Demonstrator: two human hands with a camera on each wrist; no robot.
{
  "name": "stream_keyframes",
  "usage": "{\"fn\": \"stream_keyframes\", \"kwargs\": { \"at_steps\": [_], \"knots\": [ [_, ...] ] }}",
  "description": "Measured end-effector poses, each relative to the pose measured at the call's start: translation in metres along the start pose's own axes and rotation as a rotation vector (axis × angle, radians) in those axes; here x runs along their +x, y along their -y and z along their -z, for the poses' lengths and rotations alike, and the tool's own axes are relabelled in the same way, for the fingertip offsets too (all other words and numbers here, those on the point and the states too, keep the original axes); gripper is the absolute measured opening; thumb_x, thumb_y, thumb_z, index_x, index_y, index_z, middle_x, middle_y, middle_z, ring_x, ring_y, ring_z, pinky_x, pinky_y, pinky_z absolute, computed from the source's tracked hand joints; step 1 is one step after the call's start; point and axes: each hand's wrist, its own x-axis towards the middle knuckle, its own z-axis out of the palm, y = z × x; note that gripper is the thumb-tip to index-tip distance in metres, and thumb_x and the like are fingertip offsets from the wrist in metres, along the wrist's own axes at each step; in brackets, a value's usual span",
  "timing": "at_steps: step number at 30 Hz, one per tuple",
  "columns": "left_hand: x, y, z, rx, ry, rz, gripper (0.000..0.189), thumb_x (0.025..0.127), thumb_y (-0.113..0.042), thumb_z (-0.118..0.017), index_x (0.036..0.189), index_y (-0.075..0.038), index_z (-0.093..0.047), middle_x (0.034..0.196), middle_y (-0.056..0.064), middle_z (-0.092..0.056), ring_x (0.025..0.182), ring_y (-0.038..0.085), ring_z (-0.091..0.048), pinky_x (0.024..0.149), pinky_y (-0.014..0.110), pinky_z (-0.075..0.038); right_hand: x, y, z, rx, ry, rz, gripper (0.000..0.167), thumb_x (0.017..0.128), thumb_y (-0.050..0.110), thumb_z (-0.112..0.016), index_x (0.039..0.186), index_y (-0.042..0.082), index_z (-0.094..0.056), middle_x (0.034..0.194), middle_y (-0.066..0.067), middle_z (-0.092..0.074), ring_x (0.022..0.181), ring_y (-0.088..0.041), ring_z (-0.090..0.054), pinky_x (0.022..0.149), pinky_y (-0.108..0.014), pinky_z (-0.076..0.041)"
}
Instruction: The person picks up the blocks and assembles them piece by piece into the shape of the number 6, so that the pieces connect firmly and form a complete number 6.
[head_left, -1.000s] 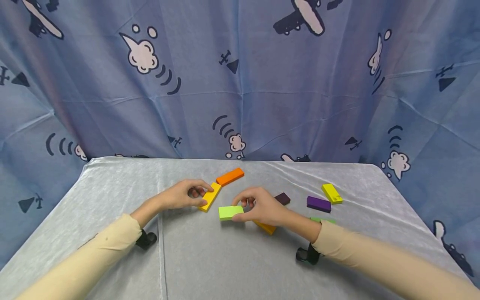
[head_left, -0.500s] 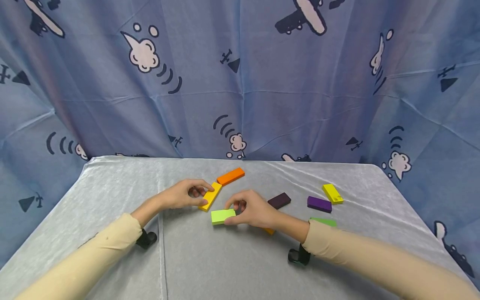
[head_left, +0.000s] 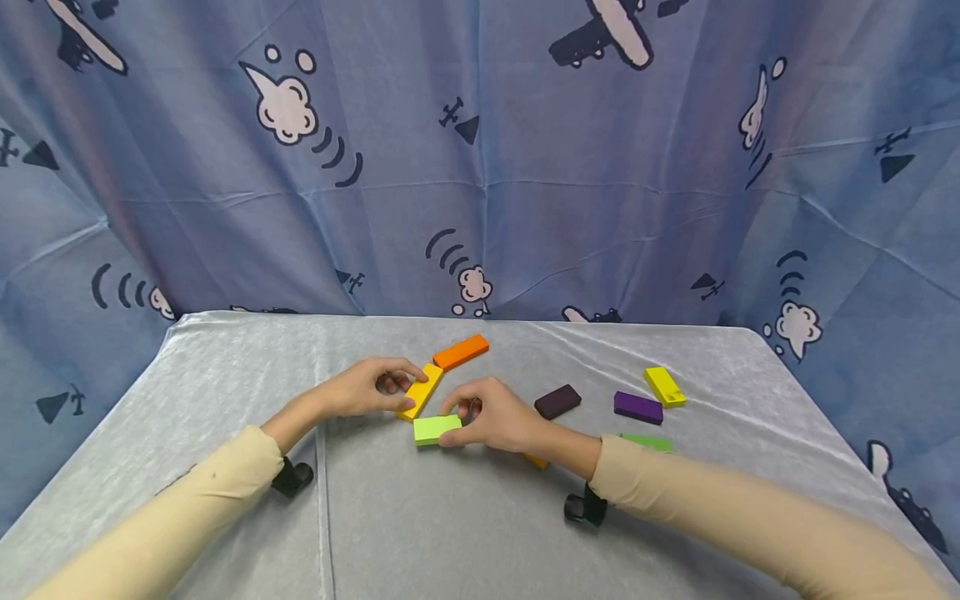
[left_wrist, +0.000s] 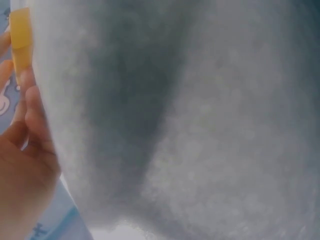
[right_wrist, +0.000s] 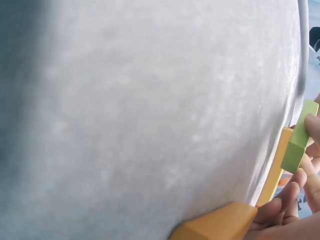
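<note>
In the head view my left hand (head_left: 367, 388) pinches a yellow-orange block (head_left: 424, 388) lying at a slant on the table. The left wrist view catches that block (left_wrist: 21, 29) at its edge, near the fingertips. My right hand (head_left: 501, 418) grips a light green block (head_left: 433, 431) between thumb and fingers, close to the yellow-orange block's near end. Whether the two blocks touch is unclear. An orange block (head_left: 461, 352) lies end to end with the yellow-orange one, angled to the right. Partly hidden under the right hand is another orange block (head_left: 536, 461).
On the right lie a dark brown block (head_left: 558, 402), a purple block (head_left: 638, 408), a yellow block (head_left: 664, 387) and a green block (head_left: 649, 442) partly covered by the right sleeve. Grey cloth (head_left: 420, 533) covers the table; a patterned blue curtain (head_left: 390, 233) hangs behind.
My right hand has carried the light green block leftward, up to the near end of the yellow-orange block. More of the dark brown block now shows. The left hand has stayed put.
</note>
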Motion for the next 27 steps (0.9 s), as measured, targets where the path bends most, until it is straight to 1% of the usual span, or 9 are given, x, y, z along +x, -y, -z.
{"fn": "stream_keyframes", "kwargs": {
  "at_steps": [9,15,18,22,27],
  "knots": [
    [-0.0002,-0.0003,0.0008,0.011,0.003,0.001,0.035,0.096,-0.016,-0.074,0.129,-0.006,-0.067,0.112,0.008,-0.067,0.096,0.022,-0.061,0.088,0.041,-0.05,0.0042,0.0022,-0.0055,-0.007,0.001,-0.038,0.022,0.079,0.012,-0.09,0.096,0.006,-0.077,0.077,-0.007,-0.059,0.066,-0.011,-0.046,0.058,-0.024,-0.038],
    [0.0008,0.0004,0.0001,0.017,0.001,0.011,0.035,0.096,-0.016,-0.074,0.129,-0.008,-0.067,0.112,0.007,-0.067,0.098,0.021,-0.062,0.089,0.041,-0.05,0.005,0.0023,-0.0064,-0.019,-0.008,-0.063,0.022,0.079,0.011,-0.09,0.095,0.007,-0.077,0.075,-0.004,-0.057,0.067,-0.013,-0.047,0.058,-0.024,-0.038],
    [0.0006,0.0008,0.0001,0.006,0.003,0.001,0.035,0.096,-0.016,-0.073,0.129,-0.006,-0.067,0.113,0.008,-0.067,0.098,0.022,-0.062,0.089,0.042,-0.05,0.0049,0.0018,-0.0065,-0.02,-0.008,-0.053,0.021,0.078,0.011,-0.09,0.094,0.007,-0.077,0.074,-0.005,-0.057,0.067,-0.012,-0.047,0.058,-0.024,-0.037],
    [0.0002,0.0007,0.0002,0.006,0.004,0.004,0.035,0.096,-0.015,-0.073,0.129,-0.007,-0.067,0.113,0.008,-0.067,0.098,0.022,-0.062,0.089,0.04,-0.05,0.0051,0.0006,-0.0075,-0.033,-0.008,-0.038,0.021,0.078,0.011,-0.09,0.094,0.006,-0.077,0.073,-0.004,-0.057,0.067,-0.012,-0.047,0.06,-0.024,-0.038],
    [-0.0002,0.001,0.0002,0.005,0.003,0.002,0.035,0.096,-0.015,-0.073,0.129,-0.007,-0.067,0.114,0.008,-0.067,0.098,0.022,-0.062,0.088,0.04,-0.05,0.0066,0.0006,-0.0088,-0.045,-0.013,-0.062,0.021,0.078,0.012,-0.091,0.093,0.007,-0.076,0.071,0.001,-0.055,0.068,-0.011,-0.047,0.061,-0.025,-0.038]
  ]
}}
